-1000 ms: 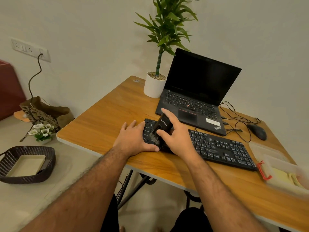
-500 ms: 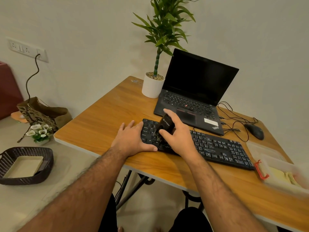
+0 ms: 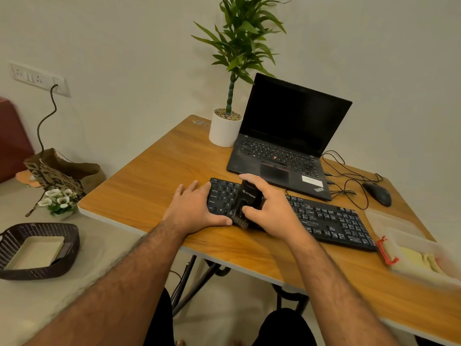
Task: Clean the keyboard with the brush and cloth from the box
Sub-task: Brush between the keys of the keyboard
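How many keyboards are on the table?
2: the black keyboard under the left hand and right hand, and the laptop behind has its own.

Right hand (image 3: 273,212) gripping brush (image 3: 245,203) on keyboard (image 3: 331,221)

1. The keyboard (image 3: 324,221) is black with pale legends and lies flat near the table's front edge, running at a slant from left to right.
2. The brush (image 3: 245,203) is black, with a white logo on its body; its dark bristles point down onto the keyboard's left part.
3. The box (image 3: 409,243) is clear plastic with a red latch, beside the keyboard's right end, holding the pale yellow cloth (image 3: 421,260).
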